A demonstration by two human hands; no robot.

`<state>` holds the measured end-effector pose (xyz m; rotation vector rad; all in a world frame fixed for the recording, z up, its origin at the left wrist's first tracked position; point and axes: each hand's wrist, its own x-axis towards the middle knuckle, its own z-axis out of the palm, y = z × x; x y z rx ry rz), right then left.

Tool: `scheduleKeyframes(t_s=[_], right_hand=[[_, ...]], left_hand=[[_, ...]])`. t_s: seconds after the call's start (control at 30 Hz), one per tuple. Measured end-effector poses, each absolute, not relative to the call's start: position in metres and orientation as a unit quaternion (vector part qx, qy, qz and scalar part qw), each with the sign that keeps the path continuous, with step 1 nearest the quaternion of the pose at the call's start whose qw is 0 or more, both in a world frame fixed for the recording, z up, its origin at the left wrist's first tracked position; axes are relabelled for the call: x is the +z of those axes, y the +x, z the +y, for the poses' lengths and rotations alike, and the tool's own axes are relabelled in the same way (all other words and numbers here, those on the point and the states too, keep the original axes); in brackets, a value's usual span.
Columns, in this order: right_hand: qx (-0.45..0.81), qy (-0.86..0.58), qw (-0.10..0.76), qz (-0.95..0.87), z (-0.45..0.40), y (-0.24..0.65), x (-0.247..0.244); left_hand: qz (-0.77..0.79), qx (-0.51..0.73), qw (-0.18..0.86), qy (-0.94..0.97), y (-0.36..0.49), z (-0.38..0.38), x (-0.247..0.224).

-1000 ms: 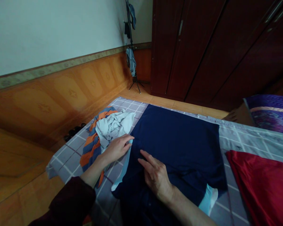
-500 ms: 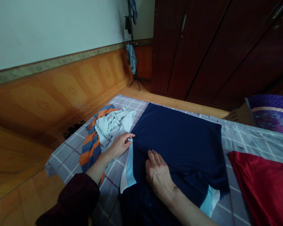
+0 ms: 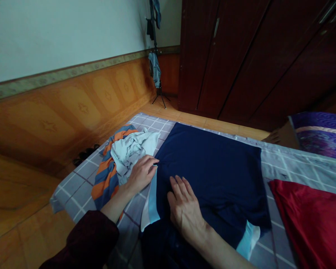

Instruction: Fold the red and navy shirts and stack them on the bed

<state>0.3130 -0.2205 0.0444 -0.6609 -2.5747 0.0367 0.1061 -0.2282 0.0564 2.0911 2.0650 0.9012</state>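
Note:
A navy shirt (image 3: 212, 157) with light blue and white trim on both sides lies spread over a checked bedsheet (image 3: 75, 186). At its left edge, just above the trim, my left hand (image 3: 142, 172) pinches the fabric between thumb and fingers; small creases run from that spot. My right hand (image 3: 186, 209) rests palm down on the middle of the shirt, fingers stretched out and thumb apart. Below my right forearm the near part of the shirt is dark and bunched. Beside my left hand lie a crumpled pale grey garment (image 3: 128, 149) and an orange and blue striped cloth (image 3: 102, 183).
A shiny red cloth (image 3: 310, 213) lies on the bed at the right. Beyond the bed stand a dark wooden wardrobe (image 3: 240, 56) and a coat rack (image 3: 155, 37). A cardboard box (image 3: 285, 134) with purple fabric (image 3: 322, 127) is at the far right; dark shoes (image 3: 85, 155) are on the floor.
My right hand has shifted slightly left on the shirt, and its fingers and thumb have spread. My left hand stays at the shirt's edge. The whole view has moved a little.

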Motion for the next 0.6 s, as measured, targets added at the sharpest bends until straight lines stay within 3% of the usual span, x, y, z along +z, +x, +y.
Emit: scheduleKeyframes(t_s=[0.1, 0.23, 0.4, 0.6], right_hand=[[0.116, -0.162, 0.17, -0.965, -0.227, 0.314, 0.056], [0.162, -0.156, 0.071, -0.972, -0.229, 0.312, 0.062], [0.167, -0.162, 0.099, -0.967, -0.226, 0.309, 0.049], [0.183, -0.164, 0.081, -0.966, -0.23, 0.313, 0.061]], left_hand=[[0.625, 0.331, 0.054, 0.705, 0.116, -0.233, 0.058], [0.594, 0.208, 0.103, 0.77, 0.127, -0.237, 0.051], [0.57, 0.075, 0.104, 0.811, 0.132, -0.239, 0.043], [0.565, 0.028, 0.091, 0.82, 0.129, -0.239, 0.036]])
